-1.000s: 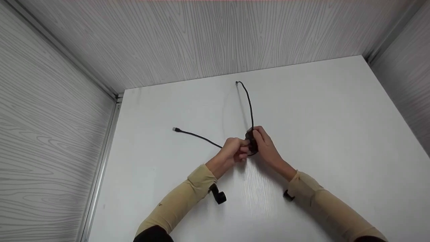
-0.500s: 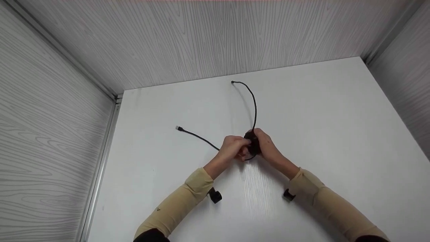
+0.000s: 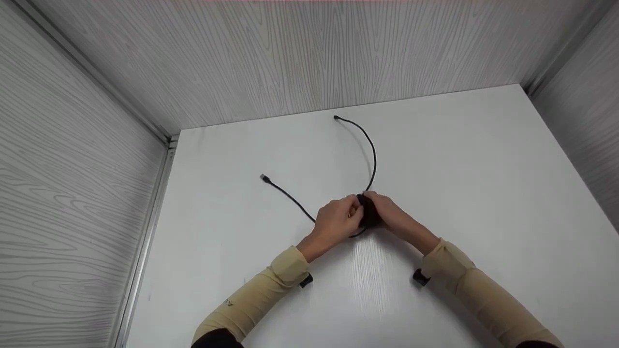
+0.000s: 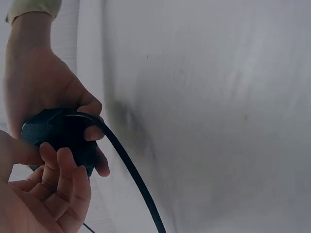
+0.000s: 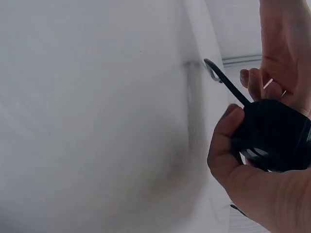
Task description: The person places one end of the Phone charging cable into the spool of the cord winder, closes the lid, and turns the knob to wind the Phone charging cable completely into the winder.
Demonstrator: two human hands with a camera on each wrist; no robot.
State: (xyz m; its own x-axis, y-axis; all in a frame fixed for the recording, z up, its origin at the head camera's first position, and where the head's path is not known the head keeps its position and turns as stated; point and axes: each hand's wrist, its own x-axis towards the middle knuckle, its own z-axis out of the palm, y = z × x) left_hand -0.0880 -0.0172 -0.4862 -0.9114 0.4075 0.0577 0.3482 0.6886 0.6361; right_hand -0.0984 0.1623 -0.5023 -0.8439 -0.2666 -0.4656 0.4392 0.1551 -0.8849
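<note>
In the head view, a black box-shaped device (image 3: 369, 212) with cable is held above the table between both hands. My right hand (image 3: 392, 212) grips it from the right, fingers wrapped round its side. My left hand (image 3: 337, 220) is at its left side, fingers curled, the thumb and fingertips at the device's edge. One black cable (image 3: 374, 154) arcs away from the device to a small dark tip near the back edge. Another cable length (image 3: 292, 198) runs behind the left hand to a USB plug (image 3: 265, 178). The device (image 5: 277, 131) hides part of the left fingers in the right wrist view.
A white tabletop (image 3: 459, 169) lies beneath the hands. Wood-grain panels stand behind (image 3: 309, 53) and at the left (image 3: 72, 193), with another at the right (image 3: 590, 96). Dark wrist mounts (image 3: 420, 277) hang below the sleeves.
Both hands and the device have moved slightly toward me. The upper cable bows further to the right, and the USB plug has shifted a little right and back. The left hand has turned over slightly.
</note>
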